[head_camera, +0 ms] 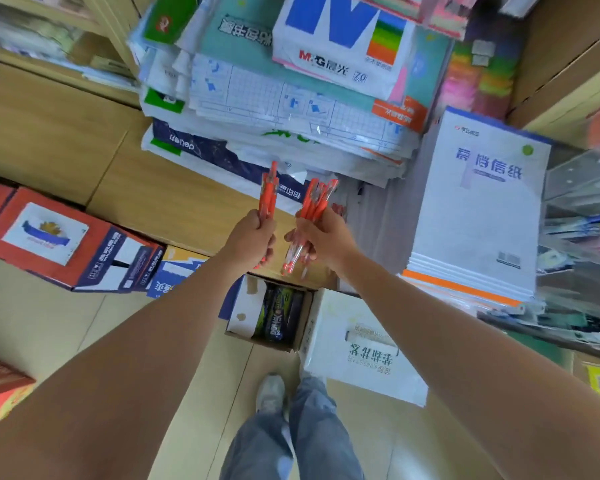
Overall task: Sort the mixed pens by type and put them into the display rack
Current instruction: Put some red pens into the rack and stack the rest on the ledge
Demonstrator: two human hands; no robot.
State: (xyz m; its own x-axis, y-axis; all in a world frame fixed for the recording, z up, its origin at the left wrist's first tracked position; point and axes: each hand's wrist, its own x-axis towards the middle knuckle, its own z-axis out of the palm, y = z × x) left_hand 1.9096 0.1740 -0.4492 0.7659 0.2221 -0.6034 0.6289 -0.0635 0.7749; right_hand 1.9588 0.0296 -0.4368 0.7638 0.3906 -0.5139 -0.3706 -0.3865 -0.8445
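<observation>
My left hand [253, 237] grips a small bunch of red pens [270, 194] that stand upright, caps pointing away from me. Close beside it, my right hand [321, 237] grips a bigger bunch of red pens [315, 202] with clear barrels; their tips stick out below the fist. The two bunches are a little apart and do not touch. Both hands are held in the air above cardboard boxes. A clear plastic display rack [582, 188] shows at the right edge, with blue pens [582, 223] lying in one tier.
A tall heap of paper packs [291, 98] lies straight ahead on brown cartons [66, 133]. A pile of white writing pads [478, 209] stands to the right. On the floor are a red box [59, 240], an open box [271, 313], a white package [357, 348] and my feet.
</observation>
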